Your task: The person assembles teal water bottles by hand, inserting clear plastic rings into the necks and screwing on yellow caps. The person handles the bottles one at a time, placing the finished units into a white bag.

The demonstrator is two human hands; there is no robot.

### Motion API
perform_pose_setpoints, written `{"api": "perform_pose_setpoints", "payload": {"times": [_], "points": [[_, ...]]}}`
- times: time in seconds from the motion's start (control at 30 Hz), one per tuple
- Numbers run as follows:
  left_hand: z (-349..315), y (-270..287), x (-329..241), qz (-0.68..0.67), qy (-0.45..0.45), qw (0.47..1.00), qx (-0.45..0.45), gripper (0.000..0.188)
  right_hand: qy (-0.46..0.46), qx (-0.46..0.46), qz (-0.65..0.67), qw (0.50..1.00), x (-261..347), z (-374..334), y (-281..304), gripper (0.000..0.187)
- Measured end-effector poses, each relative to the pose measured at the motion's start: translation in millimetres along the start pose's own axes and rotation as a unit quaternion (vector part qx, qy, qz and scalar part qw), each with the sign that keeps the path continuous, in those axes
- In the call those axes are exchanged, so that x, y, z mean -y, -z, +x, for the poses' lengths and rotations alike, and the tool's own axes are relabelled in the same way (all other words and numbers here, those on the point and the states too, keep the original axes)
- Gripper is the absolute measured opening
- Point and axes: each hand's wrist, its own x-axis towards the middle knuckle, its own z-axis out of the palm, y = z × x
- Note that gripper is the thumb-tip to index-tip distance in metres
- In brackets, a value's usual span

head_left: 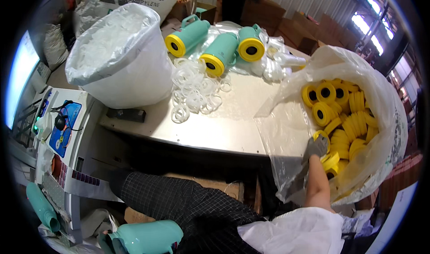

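Note:
My left hand [112,244], in a dark glove, grips one end of a teal vacuum flask [150,236] lying on its side by my lap. My right hand [317,147], in a grey glove, reaches into a large transparent plastic bag [286,115]. Its fingers close on a round yellow flask base [323,136]; part of the grip is hidden. Several more yellow bases [351,126] with dark centres fill the bag. On the white table, three teal flasks [221,52] lie with yellow bases facing me. Beside them is a loose heap of translucent white rings [195,90].
A tall white sack [130,70] full of translucent rings stands at the table's left. A dark box [126,115] lies at the front edge. Another teal flask [42,204] rests at far left, below a cabinet with a blue card [65,130]. Cardboard boxes [264,14] and a person [235,3] are behind.

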Motion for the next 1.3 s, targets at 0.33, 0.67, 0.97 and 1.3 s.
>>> {"api": "perform_pose_setpoints", "payload": {"times": [0.33,0.67,0.97,1.3], "points": [[11.4,18.8,4.1,0.067,-0.036,0.994,0.077,0.046,0.332,-0.006,0.496,0.802,164.6,-53.8,136.5,0.075],[-56.2,18.7,61.6,-0.180,0.191,0.947,-0.188,0.051,0.415,0.502,0.520,0.552,341.7,-370.1,174.6,0.044],[-69.9,-69.1,139.6,-0.486,0.176,0.825,-0.229,0.030,0.562,0.293,0.581,0.511,303.0,-388.3,204.0,0.052],[-74.5,-93.9,127.2,-0.532,0.208,0.790,-0.221,0.035,0.635,0.335,0.645,0.263,321.0,-363.1,345.0,0.058]]}}
